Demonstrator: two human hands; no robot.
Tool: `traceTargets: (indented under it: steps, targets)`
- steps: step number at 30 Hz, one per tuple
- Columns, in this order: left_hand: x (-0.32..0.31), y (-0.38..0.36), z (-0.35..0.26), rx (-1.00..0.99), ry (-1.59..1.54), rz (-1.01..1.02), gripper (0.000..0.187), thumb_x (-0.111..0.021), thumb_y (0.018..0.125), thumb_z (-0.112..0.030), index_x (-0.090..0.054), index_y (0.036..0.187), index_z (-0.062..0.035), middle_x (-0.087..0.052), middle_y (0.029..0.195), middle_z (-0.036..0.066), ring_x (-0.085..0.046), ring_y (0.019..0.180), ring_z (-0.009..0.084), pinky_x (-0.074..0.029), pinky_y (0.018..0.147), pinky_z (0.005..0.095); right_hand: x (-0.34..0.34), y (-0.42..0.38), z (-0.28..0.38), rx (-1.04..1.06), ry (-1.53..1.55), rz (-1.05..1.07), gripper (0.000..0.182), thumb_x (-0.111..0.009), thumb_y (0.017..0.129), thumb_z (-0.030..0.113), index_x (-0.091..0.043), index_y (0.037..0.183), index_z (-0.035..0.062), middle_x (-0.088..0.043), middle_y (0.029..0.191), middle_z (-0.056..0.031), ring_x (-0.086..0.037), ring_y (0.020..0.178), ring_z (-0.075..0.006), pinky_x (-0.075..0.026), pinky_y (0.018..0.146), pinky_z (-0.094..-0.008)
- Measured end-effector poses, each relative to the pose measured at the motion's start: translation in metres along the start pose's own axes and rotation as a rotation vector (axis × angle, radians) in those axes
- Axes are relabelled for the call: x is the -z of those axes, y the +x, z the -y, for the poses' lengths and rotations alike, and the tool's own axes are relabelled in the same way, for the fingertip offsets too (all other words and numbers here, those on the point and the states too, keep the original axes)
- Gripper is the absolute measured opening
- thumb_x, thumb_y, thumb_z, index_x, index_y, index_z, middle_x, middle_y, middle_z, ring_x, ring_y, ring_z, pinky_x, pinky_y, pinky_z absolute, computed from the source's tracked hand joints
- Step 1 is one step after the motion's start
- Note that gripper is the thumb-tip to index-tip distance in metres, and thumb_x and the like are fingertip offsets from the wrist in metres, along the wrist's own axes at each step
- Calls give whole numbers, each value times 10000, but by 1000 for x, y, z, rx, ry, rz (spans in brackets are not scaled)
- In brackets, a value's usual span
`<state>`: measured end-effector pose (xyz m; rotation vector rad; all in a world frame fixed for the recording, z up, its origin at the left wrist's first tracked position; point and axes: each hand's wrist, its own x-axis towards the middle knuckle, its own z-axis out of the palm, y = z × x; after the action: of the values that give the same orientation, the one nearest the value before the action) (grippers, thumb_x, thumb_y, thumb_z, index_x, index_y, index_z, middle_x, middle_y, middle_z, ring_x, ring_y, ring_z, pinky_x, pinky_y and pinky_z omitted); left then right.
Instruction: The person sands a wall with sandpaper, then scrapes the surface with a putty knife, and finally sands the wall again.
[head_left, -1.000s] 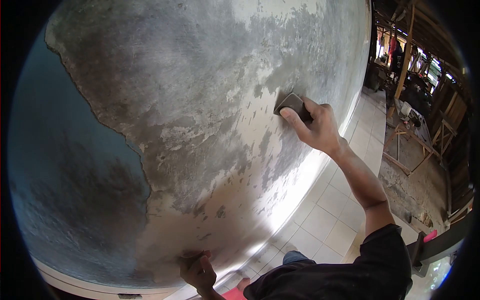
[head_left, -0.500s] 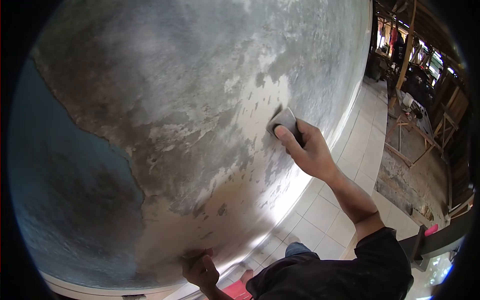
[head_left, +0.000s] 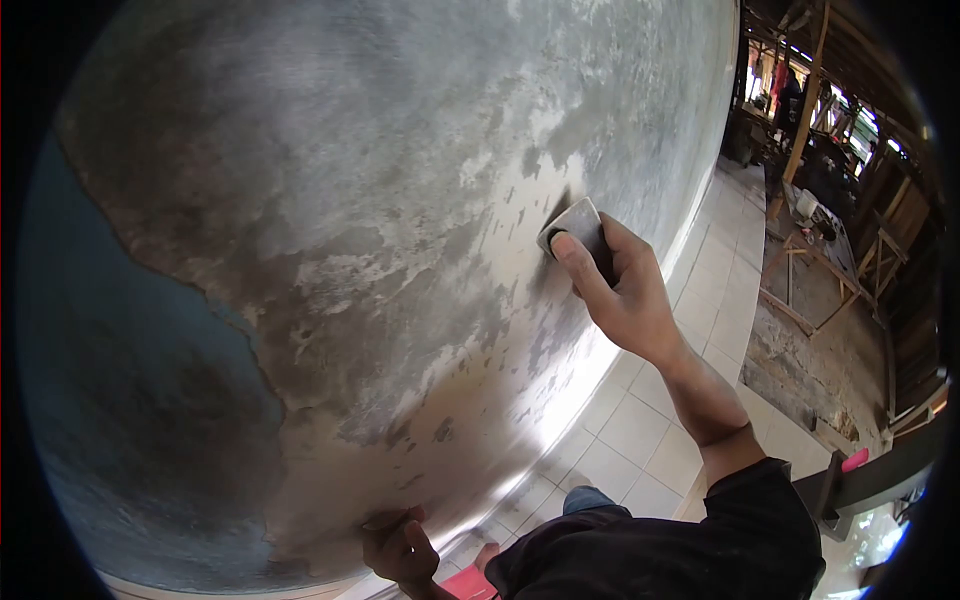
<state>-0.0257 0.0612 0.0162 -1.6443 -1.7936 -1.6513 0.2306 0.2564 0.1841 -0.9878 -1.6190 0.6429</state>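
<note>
My right hand (head_left: 632,290) is closed around a grey flat-bladed putty scraper (head_left: 576,222), thumb pressed on its near face. The blade's far edge is at the wall (head_left: 340,200), on a pale patch of filler (head_left: 520,215) with grey showing through in spots. Low on the wall, in shadow, my left hand (head_left: 402,556) is closed with its fingers curled around a thin flat piece (head_left: 392,520). That piece is too dark to name. More pale filler (head_left: 450,430) stretches across the wall between the hands.
Dark blue paint (head_left: 140,330) covers the wall's left part, bounded by a ragged edge. Light floor tiles (head_left: 640,430) run along the wall's foot. A wooden frame table (head_left: 820,250) stands at the right, beyond the tiles. Something pink (head_left: 470,582) lies by my legs.
My right hand has shifted slightly and turned the scraper, so more of its blade face shows. The left hand stays low by the wall. The whole view has shifted a little.
</note>
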Motion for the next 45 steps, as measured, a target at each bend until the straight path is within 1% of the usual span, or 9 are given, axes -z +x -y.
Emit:
traceTargets:
  steps: [12,21,25,31,32,35,39,40,45]
  targets:
    - [-2,0,1,-9,-23,-19,431,-569,923,-306,-661,633,-1,-632,636,89,-589,682,221,-465,645,344,-6,1,-5,45,61,-68,367,-605,952,331,-579,863,-24,-522,637,7,-438,585,-44,-368,508,-232]
    - [1,-12,8,38,-10,1,384,-571,914,-349,-721,770,-26,-647,663,94,-635,664,213,-520,670,347,-44,-112,-145,-239,119,-82,281,-580,962,255,-560,896,-17,-551,611,-15,-500,555,-60,-405,491,-258]
    - [1,-24,2,153,-147,111,160,-593,901,-111,-696,947,2,-644,1014,169,-668,695,192,-538,610,269,-50,-172,-170,-460,145,62,263,-566,966,234,-522,885,-12,-590,630,-59,-555,558,-95,-430,500,-283]
    - [-29,-49,-11,297,-366,259,554,-522,903,8,-343,1426,-13,-625,1032,190,-660,705,180,-542,593,273,-33,-198,-165,-512,131,372,256,-453,1009,248,-518,958,6,-590,654,-69,-573,560,-155,-456,531,-312]
    - [-31,-50,-16,339,-311,328,738,-526,900,18,-99,1501,-12,-654,960,175,-653,710,170,-541,600,276,-30,-198,-167,-517,130,425,255,-443,1012,247,-526,977,8,-591,658,-75,-576,558,-171,-460,535,-320]
    - [-50,-45,-46,402,-371,272,785,-539,899,22,-39,1503,5,-673,908,148,-652,716,163,-520,602,255,-21,-201,-178,-242,33,404,218,-445,1008,211,-545,1043,20,-591,673,-93,-570,537,-229,-467,533,-343]
    - [-71,-36,-62,308,-247,446,654,-629,859,0,-303,1426,-7,-688,927,83,-601,686,90,-474,635,214,1,-196,-183,-389,29,498,372,-356,1036,257,-565,1244,31,-597,734,-133,-593,676,-252,-483,664,-361]
    - [-73,-33,-72,336,-266,419,488,-664,840,-4,-471,1288,-20,-700,949,78,-579,685,70,-477,656,219,2,-200,-190,-423,108,433,422,-314,1047,298,-621,1133,20,-618,770,-76,-468,587,-137,-433,590,-302]
    - [-79,-25,-94,339,-236,491,238,-674,843,-13,-593,1065,-37,-687,918,75,-583,695,79,-502,681,247,10,-196,-195,-374,101,287,356,-519,983,252,-576,1189,-32,-639,848,-116,-567,715,-138,-475,662,-295]
